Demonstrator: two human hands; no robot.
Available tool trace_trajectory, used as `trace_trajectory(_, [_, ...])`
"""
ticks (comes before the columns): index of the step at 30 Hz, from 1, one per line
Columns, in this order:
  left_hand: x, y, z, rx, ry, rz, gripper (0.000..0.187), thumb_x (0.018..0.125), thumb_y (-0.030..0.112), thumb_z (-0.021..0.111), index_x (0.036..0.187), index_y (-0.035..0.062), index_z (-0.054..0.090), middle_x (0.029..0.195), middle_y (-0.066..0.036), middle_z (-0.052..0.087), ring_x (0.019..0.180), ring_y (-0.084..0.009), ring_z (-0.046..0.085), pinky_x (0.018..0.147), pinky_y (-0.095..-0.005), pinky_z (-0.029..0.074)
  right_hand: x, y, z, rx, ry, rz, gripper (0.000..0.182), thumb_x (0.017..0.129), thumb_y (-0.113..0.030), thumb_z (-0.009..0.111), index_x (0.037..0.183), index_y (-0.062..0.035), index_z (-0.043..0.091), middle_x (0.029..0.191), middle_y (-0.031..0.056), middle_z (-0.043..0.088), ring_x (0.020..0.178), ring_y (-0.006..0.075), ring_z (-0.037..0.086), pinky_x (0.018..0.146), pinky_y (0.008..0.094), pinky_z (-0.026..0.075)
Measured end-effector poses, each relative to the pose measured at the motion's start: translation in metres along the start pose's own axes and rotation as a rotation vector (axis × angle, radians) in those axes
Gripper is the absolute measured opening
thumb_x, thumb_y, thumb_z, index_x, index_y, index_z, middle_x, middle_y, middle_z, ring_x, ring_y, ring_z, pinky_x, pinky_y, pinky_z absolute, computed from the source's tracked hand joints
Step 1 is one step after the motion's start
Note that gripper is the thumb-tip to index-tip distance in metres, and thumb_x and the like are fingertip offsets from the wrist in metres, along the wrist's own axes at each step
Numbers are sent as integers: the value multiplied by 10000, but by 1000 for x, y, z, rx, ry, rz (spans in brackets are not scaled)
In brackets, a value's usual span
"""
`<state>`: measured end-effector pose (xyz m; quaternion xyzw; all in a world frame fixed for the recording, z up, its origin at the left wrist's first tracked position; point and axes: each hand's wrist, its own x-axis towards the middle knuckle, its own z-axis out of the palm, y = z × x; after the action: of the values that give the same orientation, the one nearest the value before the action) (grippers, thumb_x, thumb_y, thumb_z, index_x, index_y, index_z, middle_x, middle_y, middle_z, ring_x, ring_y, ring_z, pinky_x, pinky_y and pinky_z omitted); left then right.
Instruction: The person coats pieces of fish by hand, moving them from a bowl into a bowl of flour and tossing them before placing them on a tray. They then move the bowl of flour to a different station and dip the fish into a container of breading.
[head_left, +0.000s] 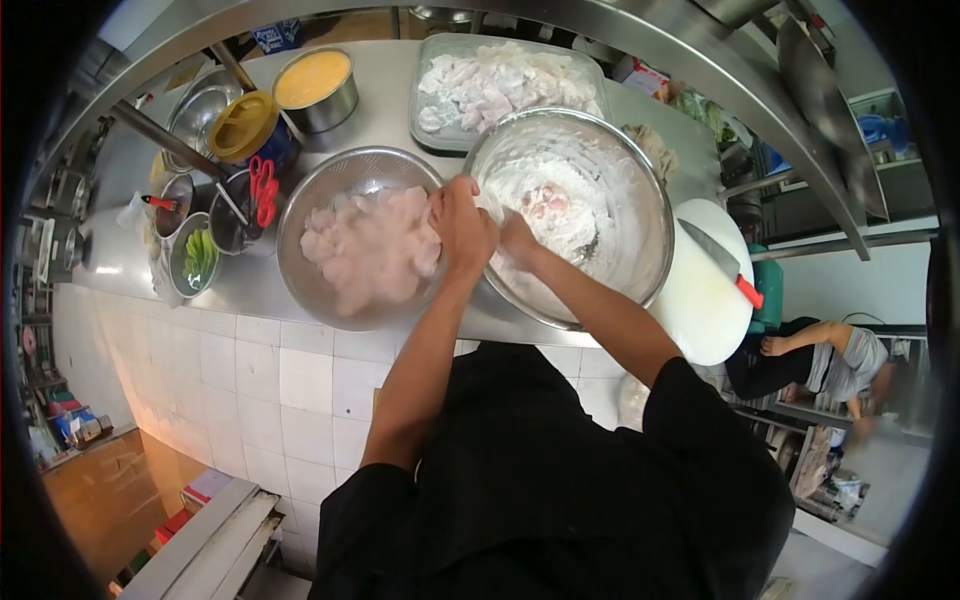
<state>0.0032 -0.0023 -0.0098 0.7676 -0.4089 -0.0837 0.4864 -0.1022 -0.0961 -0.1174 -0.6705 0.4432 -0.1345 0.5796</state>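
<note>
Left hand (462,228) curled over colander (300,200) rim; right hand (517,240) in flour bowl (640,170), grip unclear.

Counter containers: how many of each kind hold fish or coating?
Round metal bowls: 2, the colander of raw fish pieces and the flour bowl
Rectangular trays: 1, the tray of floured pieces
Round tins: 1, the egg tin
Total: 4
</note>
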Motion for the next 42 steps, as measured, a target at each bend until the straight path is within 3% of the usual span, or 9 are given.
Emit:
trace_trajectory(2, [-1, 0, 2, -5, 9, 28, 393, 641, -87, 516, 974, 95, 412, 1010, -125, 490, 1046, -354, 382, 827, -481, 274, -20, -94, -20, -1419, -574, -452, 367, 804, -135, 578, 1134, 4, 499, 1042, 179, 585, 974, 241, 557, 811, 387, 443])
trace_trajectory(4, [-2, -3, -2, -4, 16, 46, 395, 640, -92, 513, 973, 95, 412, 1018, -122, 487, 1044, -354, 383, 828, -485, 280, -30, -115, -38, 288, -181, 263, 381, 793, -115, 586, 1144, 6, 500, 981, 153, 610, 905, 197, 580, 764, 359, 473])
trace_trajectory(11, [-1, -1, -2, -7, 9, 34, 379, 639, -96, 520, 950, 96, 421, 1008, -105, 488, 1028, -342, 395, 796, -479, 297, 45, -69, -104, -731, 107, -20, 519, 809, -365, 595, 1066, 82, 529, 984, 244, 588, 886, 369, 582, 778, 407, 475])
trace_trajectory(13, [2, 1, -1, -1, 19, 36, 370, 641, -92, 524, 944, 96, 423, 1003, -102, 488, 1024, -341, 398, 791, -478, 299, 55, -16, -72, -1264, -120, -103, 561, 767, -382, 596, 1152, 23, 534, 1239, 272, 460, 1153, 424, 438, 872, 597, 385])
trace_trajectory(18, [0, -3, -1, 16, 49, 83, 355, 655, -94, 491, 938, 110, 426, 982, -94, 496, 1012, -346, 412, 779, -481, 313, 11, 10, -71, -1489, -243, -485, 357, 792, -300, 548, 1090, -116, 620, 1054, 236, 562, 1136, 435, 441, 899, 593, 378])
trace_trajectory(29, [-1, -1, -4, 26, 4, 28, 339, 649, -60, 541, 930, 95, 433, 1000, -84, 495, 995, -332, 408, 781, -464, 308, 74, -33, -147, -774, 298, -532, 279, 806, -158, 549, 967, 68, 569, 999, 284, 581, 961, 413, 554, 821, 425, 456])
trace_trajectory(35, [-1, -3, -1, 4, 43, 28, 334, 646, -57, 546, 921, 97, 437, 1004, -83, 499, 1011, -338, 408, 786, -466, 311, 36, 12, -127, -828, 392, 310, 469, 816, -249, 493, 1172, 56, 470, 1171, 297, 513, 1094, 408, 518, 879, 453, 451])
trace_trajectory(38, [2, -3, 0, -5, 42, 26, 335, 646, -54, 549, 924, 98, 441, 1011, -86, 502, 1013, -343, 409, 790, -468, 312, 34, -11, -96, 320, 308, 226, 415, 850, -186, 481, 1224, -6, 455, 1196, 195, 535, 999, 303, 583, 847, 402, 480])
trace_trajectory(42, [-1, -5, 0, -1, 46, 38, 315, 664, -55, 521, 921, 112, 448, 980, -82, 516, 992, -334, 422, 747, -476, 324, 48, -52, -94, 159, 206, 33, 377, 869, -198, 500, 1198, -15, 484, 1167, 148, 542, 958, 239, 581, 844, 365, 478])
